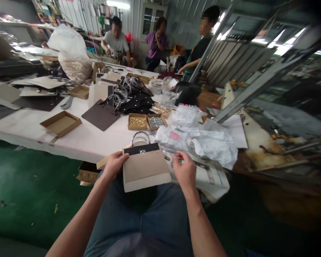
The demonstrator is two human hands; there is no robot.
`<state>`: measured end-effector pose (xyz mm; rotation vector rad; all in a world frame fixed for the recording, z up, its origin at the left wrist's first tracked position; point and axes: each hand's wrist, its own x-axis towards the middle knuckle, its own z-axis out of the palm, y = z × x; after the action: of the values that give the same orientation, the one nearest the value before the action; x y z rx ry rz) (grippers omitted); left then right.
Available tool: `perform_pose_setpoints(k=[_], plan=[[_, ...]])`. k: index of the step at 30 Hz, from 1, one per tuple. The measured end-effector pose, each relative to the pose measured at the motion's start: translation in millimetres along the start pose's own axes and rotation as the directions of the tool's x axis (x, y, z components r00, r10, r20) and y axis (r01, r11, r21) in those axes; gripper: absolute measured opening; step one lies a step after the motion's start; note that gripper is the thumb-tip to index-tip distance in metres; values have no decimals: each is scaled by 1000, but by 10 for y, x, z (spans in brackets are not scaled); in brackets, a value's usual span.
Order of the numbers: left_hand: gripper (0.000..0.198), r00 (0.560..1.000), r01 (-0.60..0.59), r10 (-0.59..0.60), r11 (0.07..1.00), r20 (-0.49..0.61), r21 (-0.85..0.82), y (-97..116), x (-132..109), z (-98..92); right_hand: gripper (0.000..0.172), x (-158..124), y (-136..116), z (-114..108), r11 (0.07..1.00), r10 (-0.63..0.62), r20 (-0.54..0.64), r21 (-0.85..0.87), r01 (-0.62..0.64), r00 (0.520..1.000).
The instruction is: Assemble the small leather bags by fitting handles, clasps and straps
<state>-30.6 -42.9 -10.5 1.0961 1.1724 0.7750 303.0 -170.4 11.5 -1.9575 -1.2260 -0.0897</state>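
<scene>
My left hand (114,165) grips the left edge of a small tan handbag (146,167) with a black top band, a metal clasp and a curved handle. The bag rests over my lap at the table's near edge. My right hand (184,168) is just right of the bag, fingers pinched together near the thumb on something too small to make out. It does not touch the bag.
On the white table (88,137) lie two small boxes of gold and silver studs (137,122), an open cardboard tray (61,123), brown panels (101,115), black straps and crumpled plastic bags (198,137). Three people work at the far end. A metal frame (246,92) rises at right.
</scene>
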Motion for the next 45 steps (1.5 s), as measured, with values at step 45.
perform_pose_setpoints(k=[45], plan=[[59,995,-89,90,995,-34,41,74,-21,44,26,322,-528,-722,978,-163,537,199,63,828]])
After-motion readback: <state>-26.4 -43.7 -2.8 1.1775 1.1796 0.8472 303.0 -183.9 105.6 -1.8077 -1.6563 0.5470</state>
